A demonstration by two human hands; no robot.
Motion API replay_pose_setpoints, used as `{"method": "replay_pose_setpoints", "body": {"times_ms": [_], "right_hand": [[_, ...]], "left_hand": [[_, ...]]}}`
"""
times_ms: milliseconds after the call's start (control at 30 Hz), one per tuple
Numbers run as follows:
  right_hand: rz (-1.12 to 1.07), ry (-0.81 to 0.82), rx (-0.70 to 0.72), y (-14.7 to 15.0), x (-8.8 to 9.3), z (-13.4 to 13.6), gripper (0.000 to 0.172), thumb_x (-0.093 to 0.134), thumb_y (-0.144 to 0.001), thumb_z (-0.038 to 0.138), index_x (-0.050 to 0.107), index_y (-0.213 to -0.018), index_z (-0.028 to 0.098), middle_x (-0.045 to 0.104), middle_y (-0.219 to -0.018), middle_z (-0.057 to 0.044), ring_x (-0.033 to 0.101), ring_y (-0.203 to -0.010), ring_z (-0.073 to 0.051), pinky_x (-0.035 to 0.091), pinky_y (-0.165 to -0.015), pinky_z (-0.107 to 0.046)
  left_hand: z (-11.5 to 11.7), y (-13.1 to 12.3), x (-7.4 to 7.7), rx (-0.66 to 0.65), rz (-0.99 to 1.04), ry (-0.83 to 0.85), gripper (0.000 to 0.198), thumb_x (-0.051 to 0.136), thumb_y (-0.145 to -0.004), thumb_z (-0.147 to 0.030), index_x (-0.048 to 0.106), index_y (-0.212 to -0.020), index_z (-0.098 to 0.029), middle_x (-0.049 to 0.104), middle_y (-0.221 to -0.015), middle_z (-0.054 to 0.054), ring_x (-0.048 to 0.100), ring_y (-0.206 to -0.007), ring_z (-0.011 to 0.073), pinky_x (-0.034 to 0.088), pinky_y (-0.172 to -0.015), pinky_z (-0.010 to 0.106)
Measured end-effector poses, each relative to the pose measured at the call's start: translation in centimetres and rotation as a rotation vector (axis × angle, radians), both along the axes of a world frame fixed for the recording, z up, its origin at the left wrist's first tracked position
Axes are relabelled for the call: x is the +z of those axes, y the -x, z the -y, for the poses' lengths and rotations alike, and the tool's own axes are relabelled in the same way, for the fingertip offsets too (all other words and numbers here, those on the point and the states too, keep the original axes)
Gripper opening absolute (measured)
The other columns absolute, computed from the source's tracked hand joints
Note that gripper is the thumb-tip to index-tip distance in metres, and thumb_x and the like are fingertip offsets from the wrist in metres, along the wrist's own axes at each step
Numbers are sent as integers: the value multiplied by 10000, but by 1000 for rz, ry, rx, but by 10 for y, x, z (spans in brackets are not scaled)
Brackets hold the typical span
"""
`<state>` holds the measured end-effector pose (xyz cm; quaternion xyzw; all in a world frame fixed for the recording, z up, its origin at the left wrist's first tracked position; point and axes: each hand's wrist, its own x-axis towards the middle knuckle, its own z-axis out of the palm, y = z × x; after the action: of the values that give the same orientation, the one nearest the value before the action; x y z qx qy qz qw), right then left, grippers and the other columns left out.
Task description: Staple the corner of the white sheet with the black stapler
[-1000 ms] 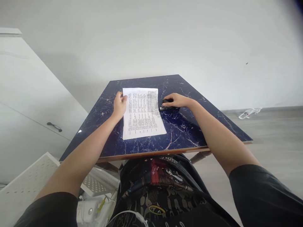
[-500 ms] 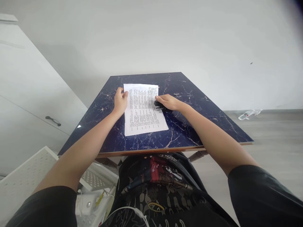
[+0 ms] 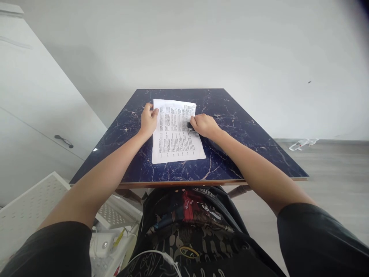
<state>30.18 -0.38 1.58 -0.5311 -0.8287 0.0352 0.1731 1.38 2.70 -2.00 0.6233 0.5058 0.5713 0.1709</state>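
Printed paper [image 3: 175,132] lies on the dark blue marbled table, its far end raised a little; whether it is one sheet or more I cannot tell. At its left edge my left hand [image 3: 148,120] pinches the paper between thumb and fingers. A black stapler [image 3: 190,127] sits over the paper's right edge, its front end on the print. Closed over the top of the stapler is my right hand [image 3: 205,125], which hides most of its body.
The table [image 3: 230,154] stands against a pale wall. A white cabinet [image 3: 37,104] is on the left, and a perforated white basket [image 3: 34,207] with cables and a white device is below. Clear plastic wrapping [image 3: 302,144] lies on the floor at right.
My right hand has curled its fingers and closed further over the stapler, pressing on it. My left hand keeps its pinch on the paper. The view has shifted slightly.
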Motion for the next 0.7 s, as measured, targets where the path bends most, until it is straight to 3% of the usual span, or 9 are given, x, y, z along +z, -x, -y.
{"method": "replay_pose_setpoints", "body": {"times_ms": [167,700], "right_hand": [[-25,8,23,-1,0,0,543,270,-1104,466,663,-853,186,654,-864,-147,601,-794,-263,410,-738,-391],[91,-20,60,3,0,6,599,229,-1107,446,651,-781,173,661,-895,-159,599,-784,-253,390,-707,-396]], "left_hand": [[1,0,0,1,0,13,202,681,-1007,-394,602,-1095,-230,733,-933,75,744,-908,280,577,-852,442],[1,-2,0,17,-28,21,156,669,-1014,-364,606,-1057,-229,725,-881,62,739,-840,270,583,-859,454]]}}
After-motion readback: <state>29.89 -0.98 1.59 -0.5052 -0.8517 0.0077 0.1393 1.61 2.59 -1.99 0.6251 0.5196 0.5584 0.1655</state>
